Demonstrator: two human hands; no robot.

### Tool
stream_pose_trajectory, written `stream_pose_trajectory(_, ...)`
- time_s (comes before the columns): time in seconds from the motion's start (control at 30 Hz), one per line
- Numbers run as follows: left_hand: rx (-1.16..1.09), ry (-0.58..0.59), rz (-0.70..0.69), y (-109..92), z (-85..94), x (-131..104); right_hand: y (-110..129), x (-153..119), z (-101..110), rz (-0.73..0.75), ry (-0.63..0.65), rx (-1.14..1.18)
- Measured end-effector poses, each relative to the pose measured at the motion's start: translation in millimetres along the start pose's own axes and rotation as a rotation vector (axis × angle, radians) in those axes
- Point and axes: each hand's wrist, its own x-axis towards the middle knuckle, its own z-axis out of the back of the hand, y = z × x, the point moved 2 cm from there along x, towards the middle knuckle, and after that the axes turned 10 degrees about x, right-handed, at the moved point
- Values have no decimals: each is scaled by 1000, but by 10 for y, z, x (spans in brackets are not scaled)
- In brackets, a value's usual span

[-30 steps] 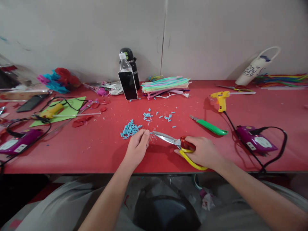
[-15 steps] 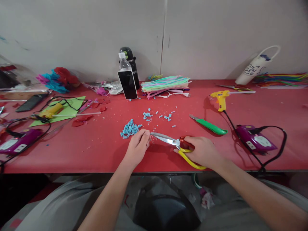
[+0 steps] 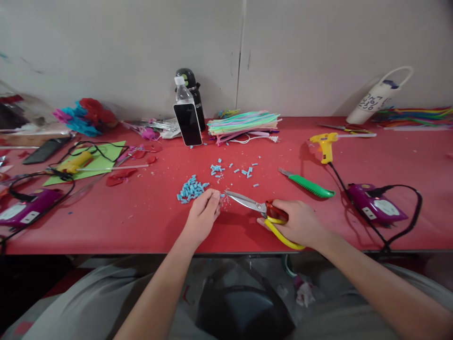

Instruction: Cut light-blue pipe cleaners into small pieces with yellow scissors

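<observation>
Head view, listed from my lap outward. Item: my grey-clad legs [image 3: 106, 302], with a black seat [image 3: 244, 314] between them, below the edge of the red table [image 3: 148, 231]. Item: my right hand [image 3: 300, 224], fingers clamped on the handles, one red and one yellow, of a pair of scissors [image 3: 261, 208]; the blades point toward my other hand. Item: my left hand [image 3: 204, 212], thumb and forefinger pinched together on a short blue length [image 3: 222, 195] that shows at their tips, just beside the scissor points. Item: two purple power boxes, one at far right [image 3: 377, 205], one at far left [image 3: 30, 208]. Item: a heap of cut blue pieces [image 3: 191, 190], just beyond my left hand. Item: a green-handled knife [image 3: 309, 186], lying aslant, blade toward the middle. Item: loose blue pieces [image 3: 244, 173], scattered past the heap. Item: a yellow glue gun [image 3: 327, 146] at right; another yellow tool [image 3: 76, 163] at left, on a green sheet [image 3: 109, 153]. Item: a phone [image 3: 187, 124] propped upright before a clear bottle [image 3: 184, 96] and a black flask [image 3: 198, 106]. Item: a bundle of pastel stems [image 3: 242, 123] beside these. Item: a white bottle [image 3: 368, 104], tilted, near the pale wall [image 3: 300, 56].
</observation>
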Motion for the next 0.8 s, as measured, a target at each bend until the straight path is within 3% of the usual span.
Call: stream_pose_trajectory(0.8,139,-3,-69,72,38,1,-36,39,-7,-33,11,3)
